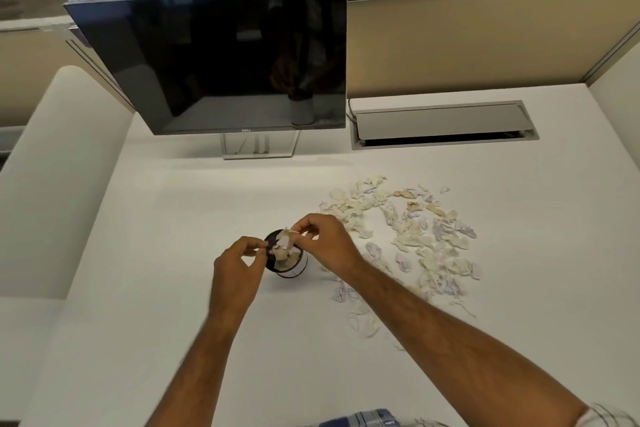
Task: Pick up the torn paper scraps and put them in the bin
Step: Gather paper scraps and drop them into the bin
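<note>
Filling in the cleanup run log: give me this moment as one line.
left hand pinches scrap | right hand pinches scraps over bin | bin part-filled | scrap pile right of bin on desk

The bin (289, 262) is a small round cup with a dark rim and pale wall, standing upright near the middle of the white desk, already holding cream and lilac scraps up to its mouth. A few scraps (284, 242) hang just above its opening. The remaining torn paper scraps (412, 236), crumpled, cream and lilac, lie scattered from its 1 o'clock round to 4 o'clock.
</note>
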